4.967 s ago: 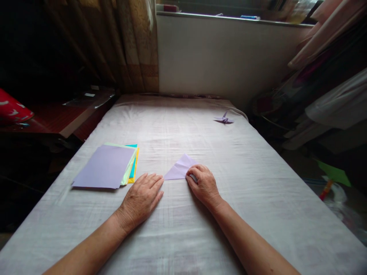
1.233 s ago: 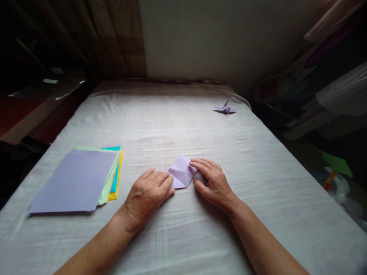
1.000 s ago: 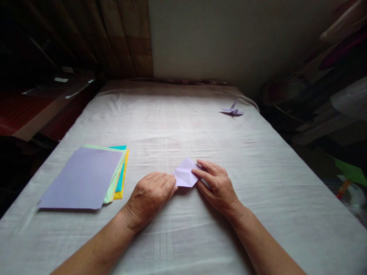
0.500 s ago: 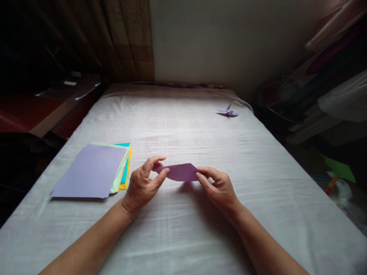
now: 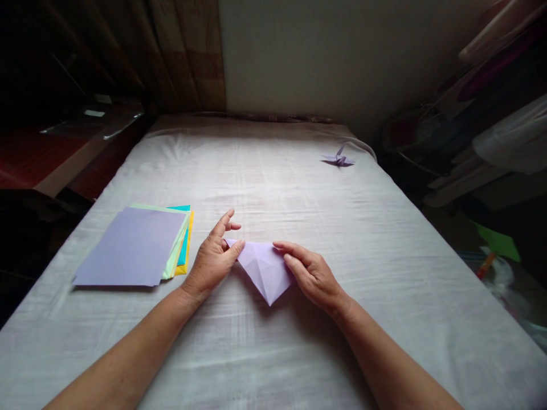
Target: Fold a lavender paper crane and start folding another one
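Holds with the left hand (image 5: 209, 262) the left corner of the folded lilac paper (image 5: 265, 267), near the middle of the pale cloth (image 5: 256, 188) and between both hands. Pinches this corner with the thumb on the face and at least part of the hand behind; extends other fingers (image 5: 223, 224) of the same hand freely, spread apart and away from the paper.

At the opposite side, touches the paper with the right hand (image 5: 316, 276), with the thumb on its face and the index finger at its far edge. Covers the right corner there; cannot tell whether pinching or only pressing.

As for the paper, points with one sharp corner toward the person, with the long edge turned away and several creases across the face. Throws a shadow on the cloth; cannot tell how much touches it.

On the left, apart from the left hand: a paper stack (image 5: 130, 247), lilac on top, with pale green, turquoise and yellow at its right side. Near the far right corner of the cloth: a purple folded bird (image 5: 339, 159).

Beyond the left edge, a red-brown counter (image 5: 51, 162) with a clear plastic sheet (image 5: 115, 119). At the back, a brown curtain (image 5: 188, 68) beside a greyish wall (image 5: 320, 57). On the right, in dim light, hanging clothes (image 5: 508, 136).
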Demonstrator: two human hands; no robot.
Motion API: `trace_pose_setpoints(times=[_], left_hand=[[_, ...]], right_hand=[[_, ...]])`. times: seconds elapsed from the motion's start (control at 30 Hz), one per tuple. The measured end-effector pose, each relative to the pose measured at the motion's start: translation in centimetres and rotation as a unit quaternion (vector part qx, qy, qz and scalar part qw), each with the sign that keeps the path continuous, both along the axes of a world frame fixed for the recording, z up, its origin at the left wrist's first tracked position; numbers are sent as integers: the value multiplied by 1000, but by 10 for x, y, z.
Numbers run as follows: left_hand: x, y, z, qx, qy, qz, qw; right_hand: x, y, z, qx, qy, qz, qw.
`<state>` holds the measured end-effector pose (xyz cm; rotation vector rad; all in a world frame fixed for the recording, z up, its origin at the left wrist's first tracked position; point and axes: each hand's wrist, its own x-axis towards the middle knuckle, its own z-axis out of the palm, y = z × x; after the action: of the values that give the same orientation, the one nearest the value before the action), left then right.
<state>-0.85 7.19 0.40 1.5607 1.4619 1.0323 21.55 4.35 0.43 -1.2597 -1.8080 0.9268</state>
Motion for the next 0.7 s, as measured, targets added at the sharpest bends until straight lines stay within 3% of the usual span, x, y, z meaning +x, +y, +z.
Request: trace_pose_setpoints(times=[0.13, 0.33, 0.57, 0.7], left_hand=[[-2, 0, 0, 53, 82, -23, 995], [-4, 1, -5, 87, 118, -65, 987], [4, 8, -12, 131, 109, -49, 984], [2, 7, -9, 175, 153, -95, 968]], right_hand=[[12, 5, 3, 15, -17, 88, 996], [11, 9, -5, 176, -177, 128, 960], [-3, 5, -5, 274, -317, 95, 903], [-6, 5, -8, 271, -368, 0, 889]])
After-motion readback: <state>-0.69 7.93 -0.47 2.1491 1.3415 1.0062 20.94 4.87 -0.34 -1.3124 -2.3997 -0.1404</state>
